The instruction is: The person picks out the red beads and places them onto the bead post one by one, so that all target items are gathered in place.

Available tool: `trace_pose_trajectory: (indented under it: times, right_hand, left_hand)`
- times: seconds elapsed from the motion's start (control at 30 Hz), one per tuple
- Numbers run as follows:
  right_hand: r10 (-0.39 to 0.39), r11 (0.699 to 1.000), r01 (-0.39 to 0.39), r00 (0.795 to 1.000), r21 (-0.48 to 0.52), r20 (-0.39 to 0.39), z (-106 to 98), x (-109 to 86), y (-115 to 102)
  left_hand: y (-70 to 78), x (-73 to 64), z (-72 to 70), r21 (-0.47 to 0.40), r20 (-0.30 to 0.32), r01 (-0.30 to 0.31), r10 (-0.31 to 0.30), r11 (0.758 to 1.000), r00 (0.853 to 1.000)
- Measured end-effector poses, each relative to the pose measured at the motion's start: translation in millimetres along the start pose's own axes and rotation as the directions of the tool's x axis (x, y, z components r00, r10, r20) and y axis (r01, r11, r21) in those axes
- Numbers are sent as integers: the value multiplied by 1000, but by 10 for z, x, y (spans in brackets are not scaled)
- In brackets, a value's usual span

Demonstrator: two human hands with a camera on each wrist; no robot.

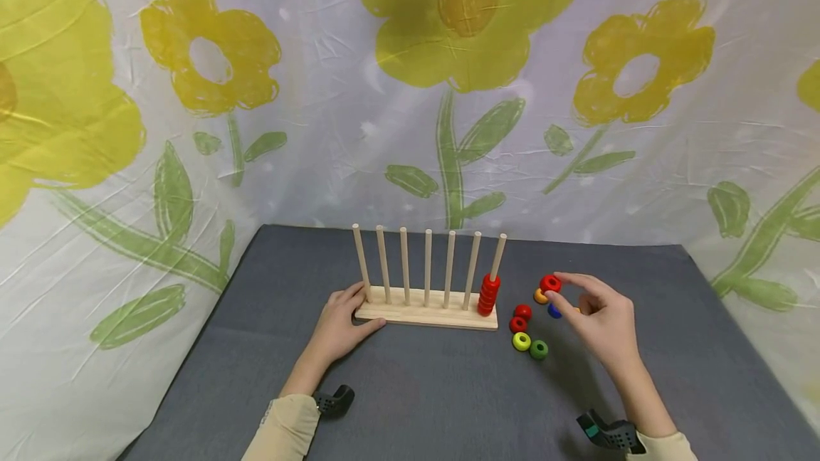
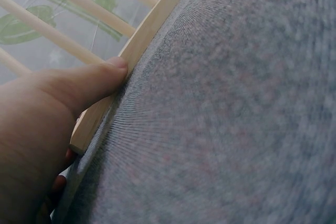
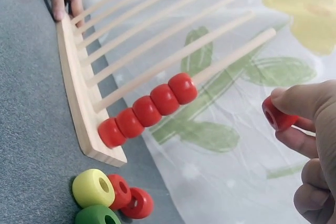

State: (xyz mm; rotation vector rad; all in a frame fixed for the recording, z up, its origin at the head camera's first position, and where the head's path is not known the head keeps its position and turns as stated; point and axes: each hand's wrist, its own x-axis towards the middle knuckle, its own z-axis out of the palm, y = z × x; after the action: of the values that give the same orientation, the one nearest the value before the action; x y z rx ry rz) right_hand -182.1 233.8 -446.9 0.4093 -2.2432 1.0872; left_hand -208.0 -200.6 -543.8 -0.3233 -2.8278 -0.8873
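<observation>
My left hand [image 1: 339, 322] grips the left end of a wooden peg rack [image 1: 423, 315], its thumb [image 2: 100, 80] along the front edge and its fingers behind. Several upright pegs stand in a row on the base. On the rightmost peg sits a stack of several red beads [image 3: 147, 111]; the other pegs are bare. Right of the rack, my right hand [image 1: 605, 319] pinches a red bead [image 1: 549, 284] between thumb and fingertips, held above the table. In the right wrist view, this red bead [image 3: 277, 114] shows its hole.
Loose beads lie between the rack and my right hand: two red ones [image 1: 518, 324], a yellow one [image 1: 522, 341], a green one [image 1: 539, 350], an orange one [image 1: 541, 297] and a blue one [image 1: 554, 311], partly covered. Behind the grey table [image 1: 435, 397] hangs a flowered cloth [image 1: 320, 162].
</observation>
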Motion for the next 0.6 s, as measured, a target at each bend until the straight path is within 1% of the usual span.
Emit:
trace_pose_trajectory:
  times: [0.23, 0.6]
  right_hand:
    - [15, 1000, -15, 1000, 14, 16, 35, 4, 1]
    - [30, 999, -31, 999, 11, 21, 64, 49, -34]
  left_hand:
    - [12, -4, -9, 0, 0, 13, -13, 1000, 1000]
    - [16, -1, -8, 4, 1, 5, -5, 1000, 1000]
